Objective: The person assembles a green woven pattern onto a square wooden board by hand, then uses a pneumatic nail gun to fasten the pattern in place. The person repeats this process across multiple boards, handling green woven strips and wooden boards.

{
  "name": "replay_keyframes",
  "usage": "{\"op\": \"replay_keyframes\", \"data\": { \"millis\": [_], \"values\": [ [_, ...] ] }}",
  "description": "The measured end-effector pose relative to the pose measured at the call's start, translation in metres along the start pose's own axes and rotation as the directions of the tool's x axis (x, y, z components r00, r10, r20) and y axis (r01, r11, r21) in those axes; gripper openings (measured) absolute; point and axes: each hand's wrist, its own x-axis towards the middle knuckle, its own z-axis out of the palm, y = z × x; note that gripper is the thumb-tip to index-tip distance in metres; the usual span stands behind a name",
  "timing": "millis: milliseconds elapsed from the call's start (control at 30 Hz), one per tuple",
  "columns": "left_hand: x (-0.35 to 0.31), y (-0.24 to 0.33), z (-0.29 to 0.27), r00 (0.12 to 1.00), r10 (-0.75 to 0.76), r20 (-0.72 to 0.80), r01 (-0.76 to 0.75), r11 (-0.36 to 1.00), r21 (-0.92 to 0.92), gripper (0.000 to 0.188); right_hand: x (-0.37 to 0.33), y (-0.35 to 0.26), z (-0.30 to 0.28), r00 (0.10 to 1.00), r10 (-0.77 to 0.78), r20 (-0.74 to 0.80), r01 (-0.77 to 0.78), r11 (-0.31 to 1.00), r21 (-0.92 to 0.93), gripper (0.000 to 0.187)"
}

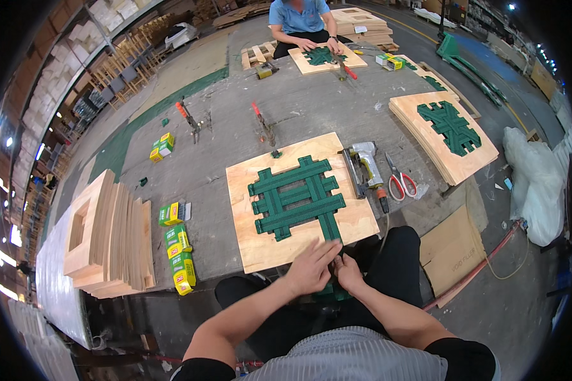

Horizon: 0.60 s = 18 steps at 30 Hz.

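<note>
A square plywood panel (260, 253) lies before me at the table edge. Green webbing straps (299, 219) are woven in a crisscross over its middle opening, their short ends on the wood. One strap (330, 227) runs off the panel's near edge toward my lap. My left hand (310, 265) lies across this strap at the edge, fingers stretched out and resting on it. Right beside it, my right hand (349, 273) is closed on the same strap. More green webbing (332, 292) hangs below my hands, partly hidden by them.
Right of the panel lie a staple gun (365, 166) with a hose and red-handled scissors (400, 181). Yellow-green boxes (179, 240) and stacked wooden frames (105, 238) stand left. Finished-looking webbed panels (448, 130) are stacked right. Across the table, a person (302, 22) handles another panel (356, 58).
</note>
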Motion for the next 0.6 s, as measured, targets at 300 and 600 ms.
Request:
{"op": "replay_keyframes", "data": {
  "millis": [300,600],
  "values": [
    [-0.035,-0.009,0.084,0.681,-0.730,0.054,0.626,0.543,-0.560,0.050,0.021,0.016,0.002,0.994,-0.047,0.094,0.056,0.993,-0.102,0.034],
    [0.006,-0.037,0.091,0.701,-0.566,0.434,0.713,0.547,-0.438,0.064,0.031,0.040,-0.003,0.991,-0.084,0.109,0.096,0.989,-0.116,0.038]
  ]
}}
